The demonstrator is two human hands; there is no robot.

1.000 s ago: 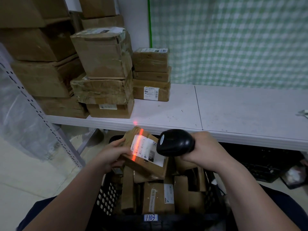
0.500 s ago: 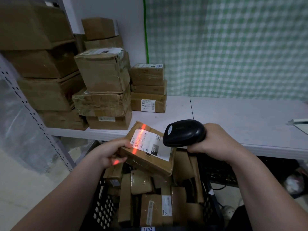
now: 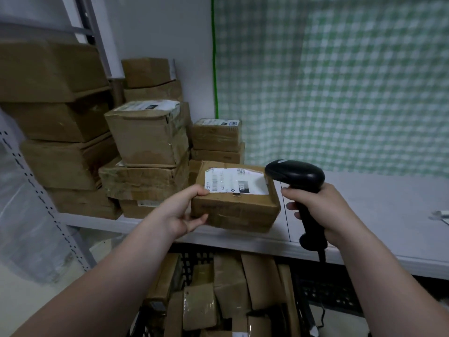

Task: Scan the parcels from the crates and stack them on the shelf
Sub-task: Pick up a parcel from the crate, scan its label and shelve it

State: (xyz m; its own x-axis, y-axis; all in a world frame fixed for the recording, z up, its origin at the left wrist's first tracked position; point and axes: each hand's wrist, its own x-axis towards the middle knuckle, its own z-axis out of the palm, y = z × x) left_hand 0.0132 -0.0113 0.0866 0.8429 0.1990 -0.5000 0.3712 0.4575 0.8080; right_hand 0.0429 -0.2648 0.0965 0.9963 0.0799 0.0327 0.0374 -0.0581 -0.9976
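My left hand (image 3: 182,215) grips a small cardboard parcel (image 3: 237,209) by its left end, white label facing up. I hold it level over the front part of the white shelf (image 3: 364,215), just right of the stacked boxes. My right hand (image 3: 318,210) is closed on the handle of a black barcode scanner (image 3: 295,176), whose head sits beside the parcel's right edge. No red beam shows on the label. Below, a black crate (image 3: 323,290) holds several more brown parcels (image 3: 228,288).
Stacks of cardboard boxes (image 3: 145,152) fill the shelf's left part, with a shorter stack (image 3: 216,139) behind the held parcel. A perforated metal upright (image 3: 43,205) stands at left. A green checked curtain (image 3: 340,81) hangs behind. A small pale object (image 3: 439,214) lies at the shelf's right edge.
The parcel has risen from above the crate to shelf height and levelled out. The scanner's red beam on the label is gone. The scanner has swung upright beside the parcel.
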